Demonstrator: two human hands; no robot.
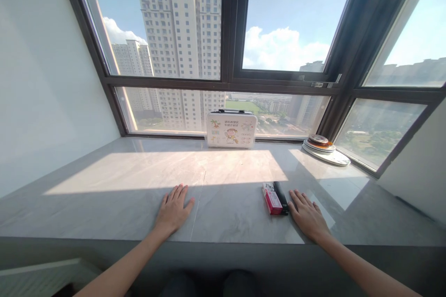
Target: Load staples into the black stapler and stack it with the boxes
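Observation:
My left hand (174,210) lies palm down on the marble-patterned windowsill (114,213), fingers stretched out and holding nothing. To the right, my right hand (308,216) also rests flat on the sill with its fingers extended. Just beside its thumb, on the left, is a slim black object (280,197), its kind unclear. Against that lies a small red and white box (272,199). Farther back, a white case (232,131) with cartoon prints and a dark top handle stands upright by the window.
A stack of plates or lids (325,148) sits in the back right corner of the sill. Dark window frames (167,83) bound the far side, and a white wall (45,79) rises at the left. The sill's front edge (226,242) runs below my wrists.

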